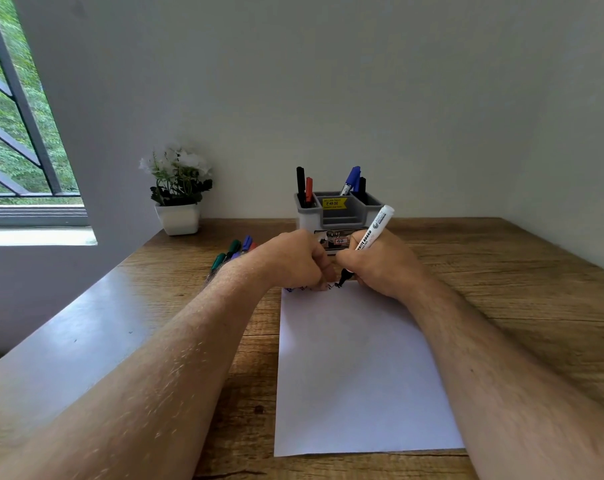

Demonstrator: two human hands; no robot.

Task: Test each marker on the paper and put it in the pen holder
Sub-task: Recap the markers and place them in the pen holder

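Right hand [380, 268] grips a white marker [373, 237], black tip down on the far edge of the paper [356, 368], next to small scribbles already there. Marker's long axis is tilted: tip toward the person and down, back end up and away to the right, pointing roughly at the pen holder [338, 216]. Left hand [293, 261] sits curled, knuckles on the paper's far edge, just beside the right hand; likely pinning the sheet, and it may hold the cap, but I cannot tell. Holder stands straight beyond both hands, near, with four markers upright in it. Right hand is nearer the holder and already has the marker. Next move, by my guess: cap it, lift forward, drop in. Untested markers [234, 251] lie left, behind the left wrist.
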